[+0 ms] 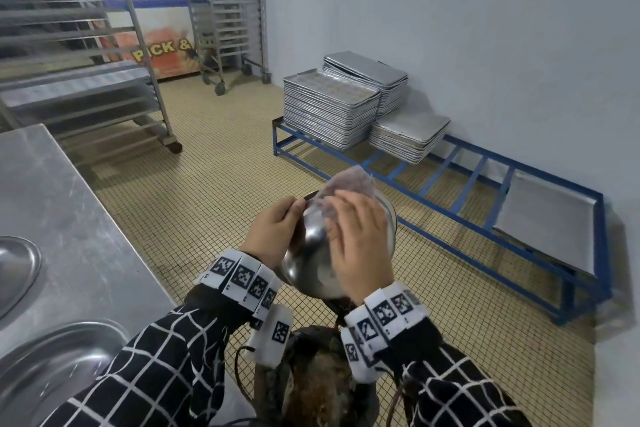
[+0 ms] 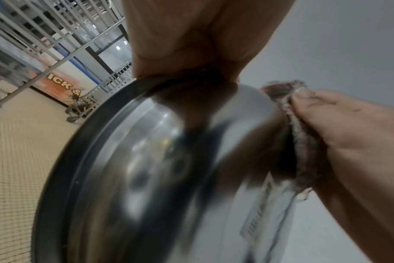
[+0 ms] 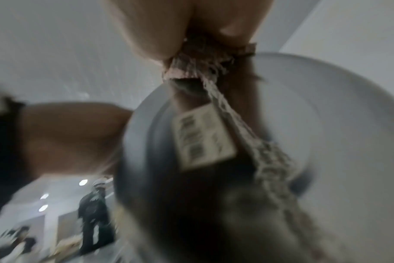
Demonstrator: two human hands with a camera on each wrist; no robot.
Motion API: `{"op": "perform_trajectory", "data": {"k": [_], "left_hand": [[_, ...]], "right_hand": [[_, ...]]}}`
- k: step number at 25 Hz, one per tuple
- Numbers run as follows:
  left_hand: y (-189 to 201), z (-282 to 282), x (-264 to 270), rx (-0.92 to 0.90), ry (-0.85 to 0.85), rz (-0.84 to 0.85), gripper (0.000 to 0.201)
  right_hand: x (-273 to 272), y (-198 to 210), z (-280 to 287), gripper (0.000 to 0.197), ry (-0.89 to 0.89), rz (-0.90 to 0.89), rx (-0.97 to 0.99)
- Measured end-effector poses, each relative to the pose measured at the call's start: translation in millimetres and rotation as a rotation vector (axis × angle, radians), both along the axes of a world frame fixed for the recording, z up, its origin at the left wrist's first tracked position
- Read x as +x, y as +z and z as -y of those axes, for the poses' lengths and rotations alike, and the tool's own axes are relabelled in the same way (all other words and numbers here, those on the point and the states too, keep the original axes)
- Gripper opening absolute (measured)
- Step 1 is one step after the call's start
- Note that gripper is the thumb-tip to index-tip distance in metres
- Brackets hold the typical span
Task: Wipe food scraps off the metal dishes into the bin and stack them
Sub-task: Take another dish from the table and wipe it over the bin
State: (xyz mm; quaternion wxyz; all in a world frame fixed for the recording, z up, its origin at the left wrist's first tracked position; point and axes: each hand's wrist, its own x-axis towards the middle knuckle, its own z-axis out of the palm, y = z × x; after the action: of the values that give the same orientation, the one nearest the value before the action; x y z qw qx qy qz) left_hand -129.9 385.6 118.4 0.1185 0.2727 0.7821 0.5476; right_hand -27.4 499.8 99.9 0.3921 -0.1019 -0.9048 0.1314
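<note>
Dish: metal dish [image 1: 311, 253] was tilted above the bin [image 1: 322, 378], its inside hidden.
Left hand: left hand [image 1: 273, 232] gripped the dish's rim, fingers curled round it.
Right hand: right hand [image 1: 360, 246] pressed a cloth [image 1: 346, 187] to the dish, fingers together.
Bin: mostly covered by the wrists.
Surface: surface [image 1: 69, 204] left of the dish, cut off.

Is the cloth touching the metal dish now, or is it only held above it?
Touching. In the left wrist view the right hand presses the cloth flat against the metal dish, with no gap between them.
</note>
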Motion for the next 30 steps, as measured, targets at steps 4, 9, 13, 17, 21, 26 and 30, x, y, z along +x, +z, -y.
{"op": "perform_trajectory", "data": {"k": [4, 9, 13, 17, 21, 26, 30], "left_hand": [[7.3, -1.2, 0.0, 0.019, -0.007, 0.01, 0.029], [6.9, 6.3, -6.1, 0.045, 0.049, 0.088, 0.033], [7.6, 1.2, -7.3, 0.01, 0.058, 0.052, 0.036], [11.8, -5.8, 1.3, 0.023, 0.004, -0.006, 0.034], [15.5, 1.0, 0.3, 0.109, -0.01, 0.043, 0.035], [14.7, 9.9, -3.5, 0.266, 0.016, 0.186, 0.052], [9.9, 9.9, 1.7, 0.328, 0.042, 0.158, 0.03]], "right_hand": [[-0.3, -6.2, 4.6, 0.044, -0.078, -0.048, -0.031], [4.1, -14.5, -31.6, 0.041, -0.131, -0.143, -0.705], [9.8, -18.3, -12.4, 0.05, -0.059, -0.011, -0.495], [-3.2, -4.7, 3.6, 0.048, -0.105, -0.028, -0.193], [2.6, 12.0, -23.2, 0.038, -0.195, -0.106, -0.677], [21.7, 11.7, -50.1, 0.061, -0.079, -0.081, -1.826], [36.6, 20.8, -51.0, 0.041, 0.038, -0.031, -1.875]]}}
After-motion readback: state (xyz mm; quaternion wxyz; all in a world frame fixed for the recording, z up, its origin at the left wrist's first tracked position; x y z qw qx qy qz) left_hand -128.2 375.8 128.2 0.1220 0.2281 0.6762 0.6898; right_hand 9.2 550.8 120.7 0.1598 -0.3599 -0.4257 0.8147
